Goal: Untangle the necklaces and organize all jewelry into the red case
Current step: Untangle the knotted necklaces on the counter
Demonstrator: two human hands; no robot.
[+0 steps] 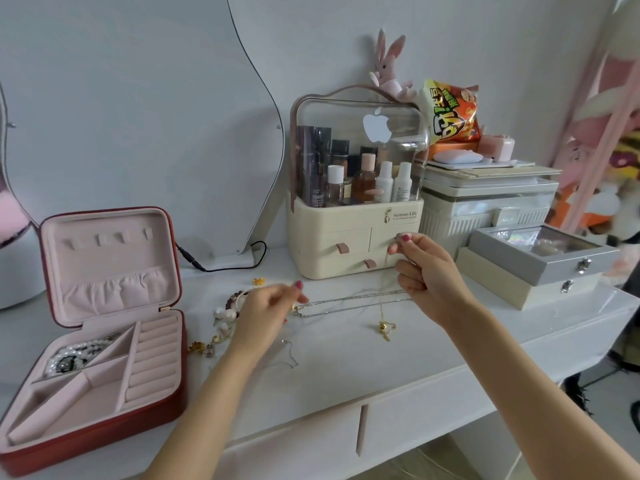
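On the white bench [346, 368], one red case [104, 344] lies open at the left, with a pearl piece [74, 356] in its upper-left compartment. Two silver chains [349, 303] stretch side by side between the two hands. A gold necklace [383, 327] hangs from the raised right hand [427, 271], whose fingers pinch its thin chain; its pendant rests on the bench. The left hand [266, 313], low over the bench, has fingers pinched on the chains' left end. A small heap of loose jewelry [225, 317] lies between case and left hand.
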